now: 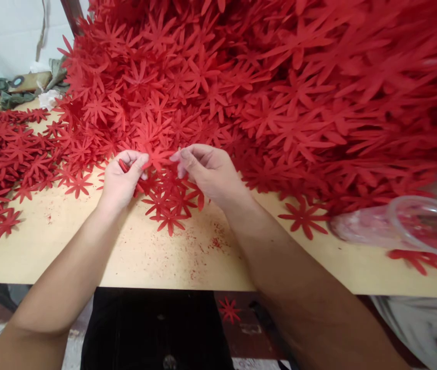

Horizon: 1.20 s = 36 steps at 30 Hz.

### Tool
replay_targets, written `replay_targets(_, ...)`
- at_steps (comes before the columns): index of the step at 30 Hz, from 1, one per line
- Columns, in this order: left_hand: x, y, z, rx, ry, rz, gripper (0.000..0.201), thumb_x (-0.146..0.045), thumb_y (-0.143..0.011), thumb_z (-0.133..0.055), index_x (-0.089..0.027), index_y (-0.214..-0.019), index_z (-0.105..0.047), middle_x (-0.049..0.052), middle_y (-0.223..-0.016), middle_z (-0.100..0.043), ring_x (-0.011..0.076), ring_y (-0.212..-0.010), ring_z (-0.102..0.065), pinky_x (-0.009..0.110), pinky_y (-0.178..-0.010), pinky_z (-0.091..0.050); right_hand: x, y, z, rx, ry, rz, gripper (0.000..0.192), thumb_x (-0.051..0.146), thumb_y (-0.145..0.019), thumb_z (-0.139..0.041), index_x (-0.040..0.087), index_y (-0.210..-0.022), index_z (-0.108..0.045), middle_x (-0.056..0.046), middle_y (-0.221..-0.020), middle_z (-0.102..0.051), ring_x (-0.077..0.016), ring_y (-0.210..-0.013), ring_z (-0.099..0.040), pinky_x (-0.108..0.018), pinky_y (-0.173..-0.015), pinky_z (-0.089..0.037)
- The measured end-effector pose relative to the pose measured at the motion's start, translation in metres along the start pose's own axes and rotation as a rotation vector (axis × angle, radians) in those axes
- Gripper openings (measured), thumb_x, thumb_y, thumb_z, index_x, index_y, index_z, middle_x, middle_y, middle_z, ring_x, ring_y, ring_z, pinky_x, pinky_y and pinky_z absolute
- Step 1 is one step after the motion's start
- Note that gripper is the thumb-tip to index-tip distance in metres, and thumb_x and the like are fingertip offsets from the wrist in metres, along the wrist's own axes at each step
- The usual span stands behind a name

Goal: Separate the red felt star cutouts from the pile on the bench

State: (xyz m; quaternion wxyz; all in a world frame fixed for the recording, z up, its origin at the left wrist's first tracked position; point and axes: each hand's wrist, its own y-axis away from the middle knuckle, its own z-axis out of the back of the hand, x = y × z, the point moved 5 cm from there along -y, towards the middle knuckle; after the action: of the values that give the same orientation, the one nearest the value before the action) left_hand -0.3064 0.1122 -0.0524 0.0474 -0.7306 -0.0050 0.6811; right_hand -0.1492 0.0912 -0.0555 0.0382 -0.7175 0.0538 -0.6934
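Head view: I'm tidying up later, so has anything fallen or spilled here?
Yes. One red flower cutout lies on the floor below the table edge, and red crumbs speckle the tabletop near the right hand.

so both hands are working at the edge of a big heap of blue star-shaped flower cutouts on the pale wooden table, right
Not quite: the star-shaped flower cutouts are red, not blue, as the head view shows. The rest holds: the left hand and the right hand both work at the edge of the big heap on the pale wooden table.

Bright even light, soft shadows, right edge blurred, wide-angle stretch at corners
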Motion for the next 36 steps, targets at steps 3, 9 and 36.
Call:
replay_targets(3, 0.004, 0.003, -0.005, 0.061, 0.027, 0.030, 0.023, -0.029, -0.072, -0.075, -0.017, -0.064, -0.059, -0.005, -0.049, -0.054, 0.0042, -0.044, -0.046, 0.017, -0.047, -0.038, 0.001, 0.003, -0.012, 0.100, -0.090, -0.045, 0.051, 0.068, -0.058, -0.071, 0.020, -0.069, -0.059, 0.004, -0.055, -0.052, -0.0074, -0.051, -0.046, -0.023, -0.051, -0.040)
replay_targets(9, 0.005, 0.009, -0.016, 0.175, 0.055, 0.010, 0.025, -0.033, -0.069, -0.078, -0.017, -0.066, -0.058, -0.006, -0.050, -0.054, 0.0047, -0.045, -0.048, 0.017, -0.049, -0.041, -0.005, 0.003, -0.013, 0.094, -0.083, -0.103, 0.047, 0.059, -0.055, -0.078, 0.018, -0.060, -0.055, 0.005, -0.053, -0.050, -0.0062, -0.050, -0.041, -0.023, -0.047, -0.034)
replay_targets(36, 0.005, -0.006, 0.006, 0.011, 0.075, 0.039, 0.018, -0.026, -0.068, -0.078, -0.017, -0.065, -0.063, -0.006, -0.045, -0.052, 0.0035, -0.041, -0.044, 0.016, -0.045, -0.035, -0.007, -0.009, 0.037, -0.239, 0.129, 0.119, 0.032, 0.052, -0.079, -0.064, 0.023, -0.068, -0.055, 0.001, -0.063, -0.051, -0.0118, -0.061, -0.048, -0.027, -0.056, -0.039)
